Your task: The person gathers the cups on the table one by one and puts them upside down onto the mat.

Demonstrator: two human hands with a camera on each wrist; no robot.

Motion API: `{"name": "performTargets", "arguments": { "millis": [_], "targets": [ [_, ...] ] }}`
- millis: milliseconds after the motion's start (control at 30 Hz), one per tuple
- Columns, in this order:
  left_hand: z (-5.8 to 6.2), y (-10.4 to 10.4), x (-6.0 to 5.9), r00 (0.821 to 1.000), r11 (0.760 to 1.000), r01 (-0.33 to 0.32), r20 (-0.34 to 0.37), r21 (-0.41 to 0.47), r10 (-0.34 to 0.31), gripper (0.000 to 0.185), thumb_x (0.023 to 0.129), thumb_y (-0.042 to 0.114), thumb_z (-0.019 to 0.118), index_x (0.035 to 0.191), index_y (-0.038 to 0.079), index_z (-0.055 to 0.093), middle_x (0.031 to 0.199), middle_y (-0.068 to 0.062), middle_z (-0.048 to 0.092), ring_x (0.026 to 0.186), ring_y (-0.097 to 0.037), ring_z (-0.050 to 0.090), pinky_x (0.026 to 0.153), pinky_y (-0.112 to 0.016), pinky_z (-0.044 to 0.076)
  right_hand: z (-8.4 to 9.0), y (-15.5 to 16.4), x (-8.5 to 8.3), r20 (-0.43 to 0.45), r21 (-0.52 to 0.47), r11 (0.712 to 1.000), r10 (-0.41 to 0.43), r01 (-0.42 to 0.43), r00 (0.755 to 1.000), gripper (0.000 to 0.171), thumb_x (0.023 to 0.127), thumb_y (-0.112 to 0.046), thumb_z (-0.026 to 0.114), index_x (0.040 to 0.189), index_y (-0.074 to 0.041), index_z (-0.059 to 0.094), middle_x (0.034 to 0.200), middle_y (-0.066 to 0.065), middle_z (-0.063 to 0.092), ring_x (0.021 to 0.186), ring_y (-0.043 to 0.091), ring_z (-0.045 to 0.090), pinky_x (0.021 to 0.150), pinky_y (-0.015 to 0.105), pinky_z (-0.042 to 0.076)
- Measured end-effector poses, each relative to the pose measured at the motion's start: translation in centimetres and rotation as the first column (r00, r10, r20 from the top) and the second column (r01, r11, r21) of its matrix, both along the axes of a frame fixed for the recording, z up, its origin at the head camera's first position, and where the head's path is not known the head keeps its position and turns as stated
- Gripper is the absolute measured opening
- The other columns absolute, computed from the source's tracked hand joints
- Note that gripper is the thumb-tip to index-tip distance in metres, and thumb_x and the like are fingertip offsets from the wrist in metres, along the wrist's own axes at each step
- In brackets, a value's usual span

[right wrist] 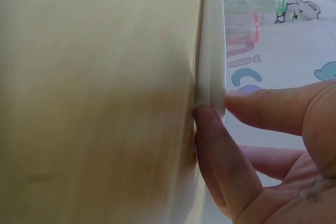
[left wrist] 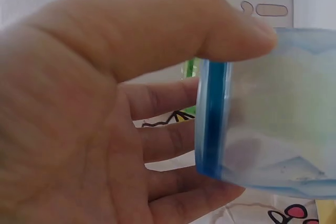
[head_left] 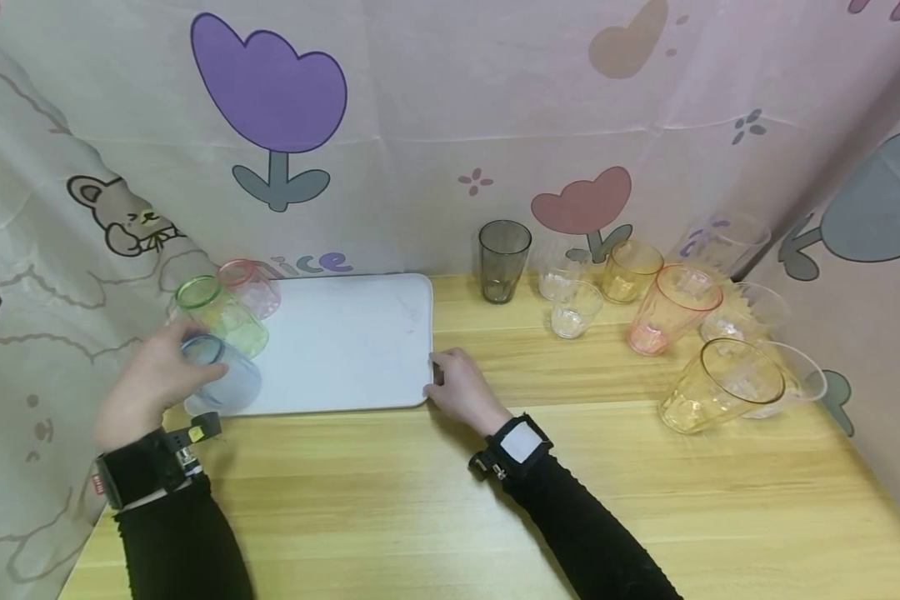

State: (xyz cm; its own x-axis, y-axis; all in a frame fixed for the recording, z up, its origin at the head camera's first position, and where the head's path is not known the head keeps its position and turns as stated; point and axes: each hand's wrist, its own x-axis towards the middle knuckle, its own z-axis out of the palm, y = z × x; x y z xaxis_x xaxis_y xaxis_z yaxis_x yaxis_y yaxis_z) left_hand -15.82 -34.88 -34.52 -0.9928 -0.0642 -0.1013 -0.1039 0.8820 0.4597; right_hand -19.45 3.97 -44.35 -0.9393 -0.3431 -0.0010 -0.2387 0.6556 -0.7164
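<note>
Frame left: my left hand grips the blue glass; my right hand pinches the white tray, probably to steady it.

There are two hands, one tray, twelve glasses and one table.

Along its far and side edges, the wood-grain counter is being enclosed by pale printed cloth; a purple tulip is being displayed, and a far-right corner fold is being shaded.
</note>
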Motion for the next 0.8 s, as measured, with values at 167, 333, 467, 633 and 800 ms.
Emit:
{"name": "performTargets", "arguments": {
  "millis": [167, 333, 467, 633, 800],
  "targets": [
    [-0.3, -0.4, -0.1, 1.0, 1.0, -0.021, 0.024, -0.007, 0.021, 0.074, 0.092, 0.025, 0.073, 0.145, -0.014, 0.037, 0.137, -0.043, 0.045, 0.114, -0.055, 0.051, 0.081, -0.062, 0.052, 0.0, 0.0, 0.0, 0.004, 0.001, 1.0, -0.002, 0.002, 1.0, 0.056, 0.086, 0.0, 0.077, 0.138, 0.01, 0.059, 0.126, 0.025, 0.061, 0.107, 0.031, 0.058, 0.094, 0.044, 0.054],
    [-0.9, -0.9, -0.4, 0.999, 0.999, -0.034, 0.033, -0.004, 0.034, 0.075, 0.092, 0.023, 0.073, 0.144, -0.016, 0.037, 0.135, -0.044, 0.045, 0.114, -0.056, 0.051, 0.081, -0.063, 0.051, 0.0, 0.0, 0.0, 0.005, 0.003, 1.0, -0.003, 0.003, 1.0, 0.057, 0.086, 0.0, 0.078, 0.139, 0.01, 0.059, 0.128, 0.026, 0.06, 0.107, 0.031, 0.059, 0.092, 0.043, 0.055],
    [-1.4, -1.0, -0.6, 0.998, 0.999, -0.044, 0.048, 0.011, 0.043, 0.075, 0.091, 0.021, 0.073, 0.144, -0.016, 0.036, 0.137, -0.045, 0.043, 0.115, -0.056, 0.05, 0.083, -0.065, 0.05, 0.0, 0.0, 0.0, 0.013, 0.006, 1.0, -0.005, 0.005, 1.0, 0.057, 0.086, 0.0, 0.077, 0.139, 0.01, 0.058, 0.129, 0.026, 0.06, 0.108, 0.031, 0.059, 0.093, 0.043, 0.054],
    [-1.5, -1.1, -0.6, 0.997, 0.999, -0.052, 0.057, 0.016, 0.051, 0.074, 0.09, 0.021, 0.072, 0.144, -0.015, 0.036, 0.139, -0.044, 0.042, 0.113, -0.053, 0.05, 0.081, -0.063, 0.05, 0.0, 0.0, 0.0, 0.022, 0.007, 1.0, -0.011, 0.011, 1.0, 0.058, 0.086, -0.001, 0.077, 0.14, 0.009, 0.057, 0.131, 0.026, 0.059, 0.107, 0.03, 0.059, 0.094, 0.043, 0.054],
    [-1.5, -1.3, -0.7, 0.997, 0.999, -0.05, 0.065, 0.014, 0.049, 0.076, 0.089, 0.02, 0.073, 0.144, -0.016, 0.036, 0.139, -0.045, 0.042, 0.112, -0.054, 0.05, 0.081, -0.063, 0.05, 0.1, 0.0, 0.1, 0.027, 0.001, 1.0, -0.011, 0.011, 1.0, 0.059, 0.086, 0.0, 0.077, 0.14, 0.009, 0.057, 0.13, 0.026, 0.059, 0.105, 0.03, 0.059, 0.092, 0.042, 0.055]
  ]
}}
